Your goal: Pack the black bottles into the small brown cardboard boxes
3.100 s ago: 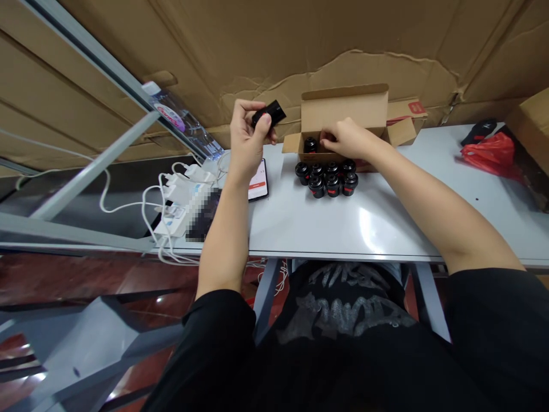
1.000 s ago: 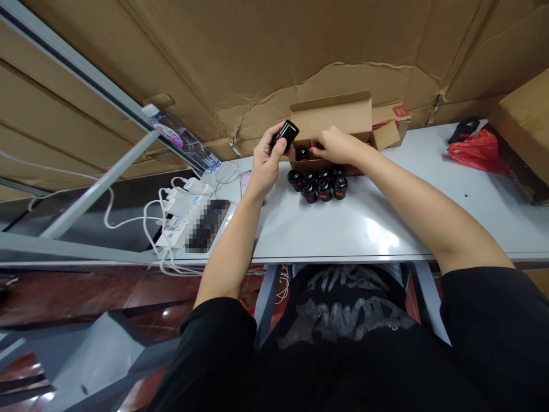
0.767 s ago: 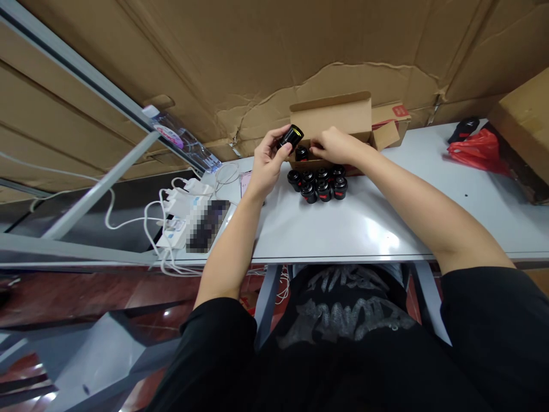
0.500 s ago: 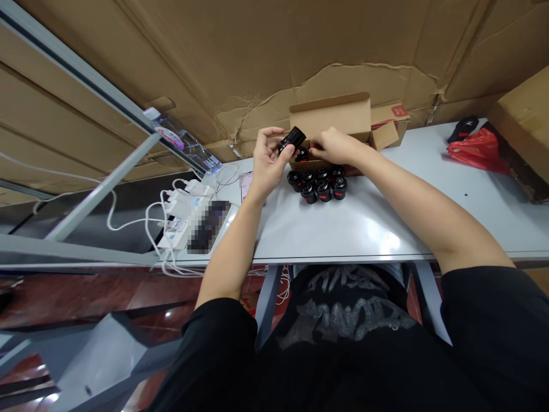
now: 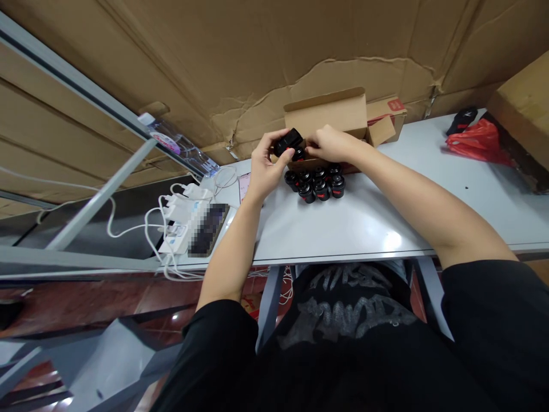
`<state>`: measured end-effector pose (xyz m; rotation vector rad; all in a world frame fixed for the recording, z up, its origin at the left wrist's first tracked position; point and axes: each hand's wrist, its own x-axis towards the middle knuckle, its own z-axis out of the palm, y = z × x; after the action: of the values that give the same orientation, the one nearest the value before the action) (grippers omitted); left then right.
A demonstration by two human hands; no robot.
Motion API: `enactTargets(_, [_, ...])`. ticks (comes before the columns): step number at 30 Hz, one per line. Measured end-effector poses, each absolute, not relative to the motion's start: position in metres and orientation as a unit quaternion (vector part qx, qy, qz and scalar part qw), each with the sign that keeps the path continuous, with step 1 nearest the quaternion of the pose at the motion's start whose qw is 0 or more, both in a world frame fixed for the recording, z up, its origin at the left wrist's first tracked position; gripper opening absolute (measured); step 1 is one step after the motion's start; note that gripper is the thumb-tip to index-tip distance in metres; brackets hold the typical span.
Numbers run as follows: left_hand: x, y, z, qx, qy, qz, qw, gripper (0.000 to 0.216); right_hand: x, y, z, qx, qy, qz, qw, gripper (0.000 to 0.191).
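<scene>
My left hand [image 5: 266, 163] is closed around a black cylindrical piece [image 5: 290, 139], with the thumb at its lower side. Just below that piece, a second black round piece [image 5: 298, 154] shows between my left thumb and my right fingertips; whether it is held or stands in the box is unclear. My right hand [image 5: 328, 144] has its fingers bent and pinched together over the open cardboard box [image 5: 326, 109], and what they grip is hidden. Several similar black pieces with red marks [image 5: 321, 189] stand together on the table in front of the box.
On the left lie a white power strip [image 5: 178, 226] with cables, a blurred-out phone [image 5: 209, 230] and a clear plastic bottle [image 5: 184, 149]. Right of the box, a red plastic bag [image 5: 476, 143] and a black object [image 5: 462, 121] sit beside a large carton [image 5: 521, 114].
My left hand has shifted slightly nearer my right hand, turning the held piece a little. My right hand stays over the box. The whole view has moved slightly.
</scene>
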<state>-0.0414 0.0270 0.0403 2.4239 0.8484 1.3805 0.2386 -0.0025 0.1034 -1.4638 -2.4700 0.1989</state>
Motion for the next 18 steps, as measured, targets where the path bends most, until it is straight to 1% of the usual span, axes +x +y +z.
enactTargets(5, [-0.04,0.025,0.043,0.826,0.297,0.466,0.111,0.08,0.238,-0.002,0.104,-0.505,-0.85,0.071,0.13,0.035])
enactTargets(12, [-0.024,0.017,0.046,0.806,0.337,0.466,0.138,0.095,0.237,0.0,0.103,-0.497,-0.855,0.065,0.133,0.037])
enactTargets(15, [-0.024,0.015,0.047,0.814,0.345,0.452,0.117,0.094,0.238,0.002,0.101,-0.493,-0.855,0.064,0.148,0.037])
enactTargets(18, [-0.03,0.02,0.048,0.826,0.33,0.448,0.091,0.089,0.239,0.002,0.099,-0.479,-0.859,0.07,0.168,0.038])
